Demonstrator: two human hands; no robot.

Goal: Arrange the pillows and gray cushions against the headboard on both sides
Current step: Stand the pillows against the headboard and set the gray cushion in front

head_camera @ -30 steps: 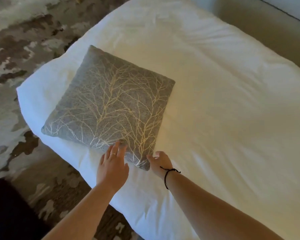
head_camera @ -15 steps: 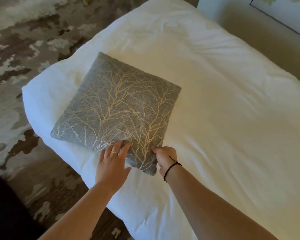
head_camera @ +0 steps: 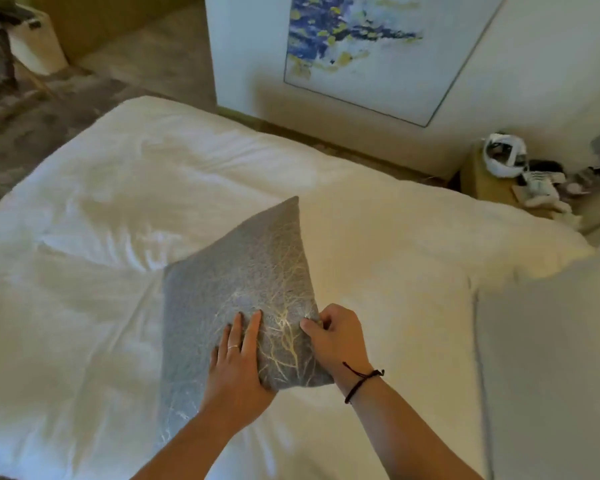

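Note:
A gray cushion with a pale branch pattern is lifted off the white duvet and stands tilted on its near edge. My left hand lies flat on its front face near the bottom corner, fingers spread. My right hand pinches the cushion's right edge between thumb and fingers. A white pillow lies on the bed further right. A light gray padded surface fills the right side; whether it is the headboard I cannot tell.
A framed blue and yellow painting hangs on the white wall beyond the bed. A wooden nightstand at the right carries a white bag and small clutter. Patterned carpet and a stool's legs show at the upper left.
The cushion lay flat on the duvet before; now both hands grip it and it is raised upright. The view has swung right, bringing the wall, painting and nightstand into sight.

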